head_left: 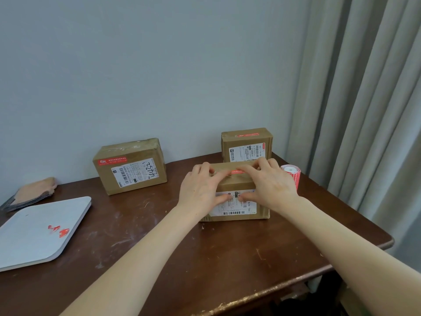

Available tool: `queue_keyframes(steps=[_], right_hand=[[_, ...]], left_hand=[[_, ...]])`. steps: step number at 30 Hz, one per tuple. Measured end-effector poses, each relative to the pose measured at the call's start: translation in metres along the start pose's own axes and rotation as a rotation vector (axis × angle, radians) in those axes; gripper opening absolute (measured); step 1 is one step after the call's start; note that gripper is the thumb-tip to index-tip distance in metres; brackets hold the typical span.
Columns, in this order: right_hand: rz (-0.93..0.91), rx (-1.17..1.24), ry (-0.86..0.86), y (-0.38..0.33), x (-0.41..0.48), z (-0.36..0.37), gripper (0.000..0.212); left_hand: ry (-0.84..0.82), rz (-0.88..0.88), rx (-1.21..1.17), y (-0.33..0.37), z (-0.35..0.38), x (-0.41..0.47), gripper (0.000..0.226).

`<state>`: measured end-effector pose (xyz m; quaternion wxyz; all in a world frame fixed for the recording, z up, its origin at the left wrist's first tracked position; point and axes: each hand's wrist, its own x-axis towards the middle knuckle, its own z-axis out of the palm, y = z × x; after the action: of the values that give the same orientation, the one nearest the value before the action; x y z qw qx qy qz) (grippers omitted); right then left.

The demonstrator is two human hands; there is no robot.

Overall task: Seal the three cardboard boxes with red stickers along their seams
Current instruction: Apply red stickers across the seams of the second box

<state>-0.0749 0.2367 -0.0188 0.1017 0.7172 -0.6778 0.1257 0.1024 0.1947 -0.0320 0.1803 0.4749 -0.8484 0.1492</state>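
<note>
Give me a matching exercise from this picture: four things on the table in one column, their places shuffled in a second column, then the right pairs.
Things:
1. sticker roll
2. grey tray
3. handwritten-label box
4. near box

Places:
A. under the left hand and right hand
B. at the left edge of the table
C. just right of the near box
D. at the back, left of centre

Pairs: 1-C, 2-B, 3-D, 4-A
</note>
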Motion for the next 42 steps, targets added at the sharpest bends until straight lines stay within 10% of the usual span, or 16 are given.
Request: queue_keyframes(steps=[42], right_hand=[[0.000, -0.035, -0.037, 0.006, 0.007, -0.001, 0.083]], left_hand=[[-0.001, -0.013, 0.009, -0.008, 0.006, 0.003, 0.074]])
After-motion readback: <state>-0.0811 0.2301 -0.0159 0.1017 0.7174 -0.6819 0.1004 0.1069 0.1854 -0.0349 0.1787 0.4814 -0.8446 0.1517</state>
